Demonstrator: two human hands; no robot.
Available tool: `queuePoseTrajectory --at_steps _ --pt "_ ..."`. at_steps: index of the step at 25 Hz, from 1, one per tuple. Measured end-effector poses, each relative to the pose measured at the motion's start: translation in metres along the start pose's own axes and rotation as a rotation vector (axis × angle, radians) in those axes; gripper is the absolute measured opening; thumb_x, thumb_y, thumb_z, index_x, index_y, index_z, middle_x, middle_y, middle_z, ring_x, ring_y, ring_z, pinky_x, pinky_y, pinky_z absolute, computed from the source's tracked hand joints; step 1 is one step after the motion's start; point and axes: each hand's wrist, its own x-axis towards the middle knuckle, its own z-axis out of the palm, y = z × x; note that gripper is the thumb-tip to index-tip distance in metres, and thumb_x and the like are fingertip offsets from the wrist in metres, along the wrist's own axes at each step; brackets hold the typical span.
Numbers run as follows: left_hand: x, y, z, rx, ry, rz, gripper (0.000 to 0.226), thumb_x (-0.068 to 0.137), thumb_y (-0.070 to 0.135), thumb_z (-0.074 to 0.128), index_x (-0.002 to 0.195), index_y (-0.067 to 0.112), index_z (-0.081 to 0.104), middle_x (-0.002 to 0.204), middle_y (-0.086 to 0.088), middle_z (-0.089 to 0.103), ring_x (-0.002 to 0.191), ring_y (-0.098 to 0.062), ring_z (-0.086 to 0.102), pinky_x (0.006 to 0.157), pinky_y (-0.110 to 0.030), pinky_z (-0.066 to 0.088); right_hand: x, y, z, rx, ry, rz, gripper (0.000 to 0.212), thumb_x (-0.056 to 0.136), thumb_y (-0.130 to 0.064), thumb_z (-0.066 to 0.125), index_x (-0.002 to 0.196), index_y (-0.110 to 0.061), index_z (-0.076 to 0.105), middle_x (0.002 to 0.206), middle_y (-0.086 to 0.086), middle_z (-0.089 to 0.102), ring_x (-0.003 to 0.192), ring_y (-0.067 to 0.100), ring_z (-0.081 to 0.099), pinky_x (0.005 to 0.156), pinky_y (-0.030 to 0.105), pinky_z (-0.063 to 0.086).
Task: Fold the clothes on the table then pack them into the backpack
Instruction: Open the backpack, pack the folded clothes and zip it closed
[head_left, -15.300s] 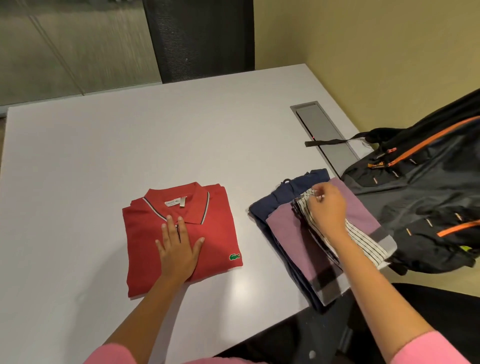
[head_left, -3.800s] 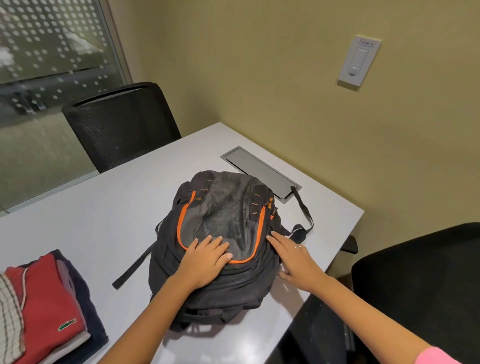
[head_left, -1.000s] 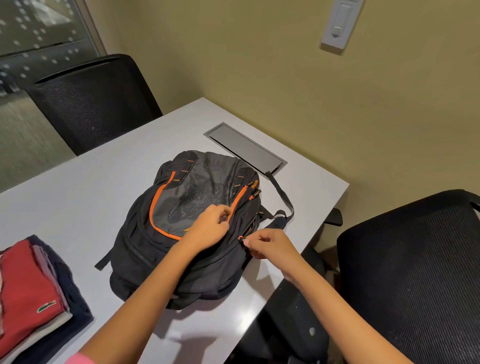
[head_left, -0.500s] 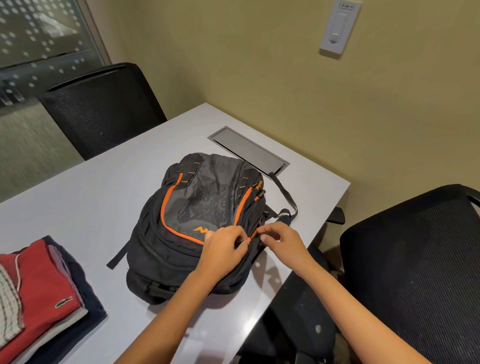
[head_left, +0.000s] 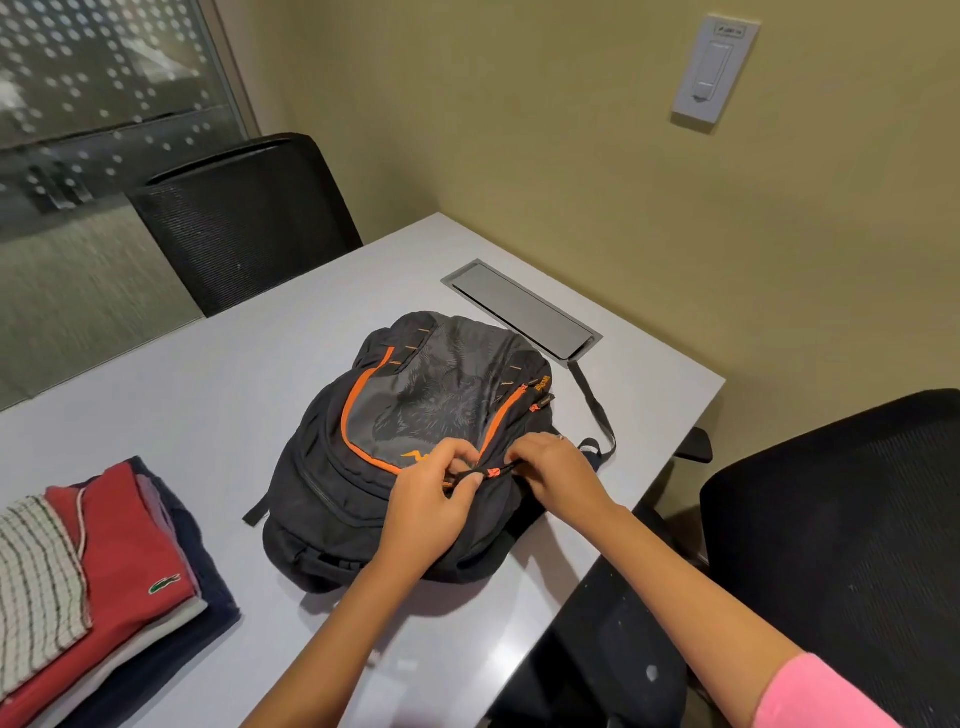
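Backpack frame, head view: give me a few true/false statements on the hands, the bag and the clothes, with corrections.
1. Both hands are at the backpack. True: the left hand and right hand pinch a zipper pull cord.
2. The folded clothes are inside the bag. False: they sit stacked on the table, to its left.
3. The backpack stands upright. False: it lies flat.
4. A striped garment tops the stack, over the red shirt. True.
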Motion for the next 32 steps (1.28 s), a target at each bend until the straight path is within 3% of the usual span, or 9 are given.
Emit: queuePoseTrajectory --at_steps 7,11,14,16,18,21,24,26,32 --pt "-0.019 -0.022 -0.059 0.054 0.113 -0.028 0.020 0.085 0.010 0.069 0.088 0.030 0.070 0.088 0.023 0.069 0.089 0.003 0.063 0.077 -0.010 0.046 -0.002 0.011 0.000 0.037 -0.003 0.169 0.015 0.082 0.000 0.064 0.090 -0.010 0.069 0.091 0.004 0.068 0.087 0.024 0.062 0.079 0.037 0.052" --pt "-0.028 -0.040 -0.069 0.272 0.174 -0.012 0.015 0.085 0.012 0.070 0.097 0.021 0.076 0.092 0.013 0.072 0.086 -0.008 0.067 0.075 -0.026 0.053 0.000 0.008 0.001 0.032 -0.055 0.233 0.016 0.082 0.000 0.065 0.091 -0.011 0.071 0.093 0.004 0.068 0.088 0.024 0.063 0.081 0.037 0.052" --pt "-0.033 -0.042 -0.065 0.265 0.187 -0.048 0.014 0.085 0.008 0.069 0.092 0.018 0.075 0.087 0.007 0.072 0.082 -0.013 0.067 0.072 -0.023 0.050 0.003 0.002 -0.002 0.010 -0.185 0.311 0.021 0.084 0.001 0.062 0.095 -0.013 0.074 0.100 0.004 0.070 0.097 0.024 0.064 0.089 0.035 0.050" --pt "-0.038 -0.038 -0.063 0.171 0.181 -0.072 0.016 0.085 0.003 0.066 0.086 0.018 0.072 0.081 0.011 0.070 0.077 -0.006 0.064 0.070 -0.019 0.048 0.005 -0.012 -0.009 0.034 -0.187 0.271 0.022 0.089 -0.004 0.059 0.103 -0.012 0.074 0.106 0.004 0.070 0.101 0.021 0.063 0.092 0.030 0.048" --pt "-0.041 -0.035 -0.062 0.079 0.168 -0.078 0.018 0.086 0.002 0.063 0.084 0.017 0.071 0.078 0.015 0.068 0.078 -0.004 0.063 0.071 -0.015 0.046 0.003 -0.045 -0.016 0.190 -0.147 0.129 0.022 0.090 -0.020 0.064 0.110 -0.014 0.071 0.109 -0.002 0.067 0.103 0.010 0.060 0.095 0.022 0.044" --pt "-0.044 -0.028 -0.062 0.018 0.164 -0.042 0.017 0.086 0.001 0.063 0.085 0.016 0.071 0.079 0.016 0.068 0.081 -0.002 0.062 0.072 -0.009 0.043 -0.003 -0.086 -0.004 0.258 -0.204 -0.023 0.042 0.082 -0.039 0.070 0.118 -0.016 0.068 0.112 -0.006 0.066 0.105 0.005 0.058 0.095 0.017 0.042" --pt "-0.045 -0.024 -0.061 -0.031 0.184 -0.022 0.014 0.087 0.005 0.061 0.085 0.016 0.070 0.081 0.014 0.068 0.080 -0.003 0.063 0.073 -0.015 0.047 -0.005 -0.092 0.013 0.149 -0.083 -0.070 0.030 0.084 -0.035 0.065 0.105 -0.015 0.073 0.095 -0.001 0.068 0.089 0.016 0.064 0.080 0.031 0.052" --pt "-0.044 -0.025 -0.062 -0.013 0.209 -0.025 0.013 0.087 0.008 0.062 0.086 0.017 0.071 0.081 0.014 0.068 0.080 -0.003 0.062 0.073 -0.021 0.049 -0.006 -0.093 0.013 0.120 0.007 -0.069 0.021 0.085 -0.029 0.064 0.098 -0.016 0.074 0.088 -0.002 0.068 0.082 0.017 0.064 0.072 0.031 0.054" --pt "-0.021 -0.029 -0.084 0.093 0.298 -0.089 0.012 0.085 0.012 0.065 0.084 0.023 0.071 0.082 0.015 0.069 0.079 -0.006 0.062 0.072 -0.025 0.049 -0.011 -0.091 -0.002 0.106 0.101 0.006 0.016 0.084 -0.028 0.066 0.092 -0.017 0.074 0.083 -0.006 0.068 0.081 0.014 0.065 0.073 0.028 0.051"
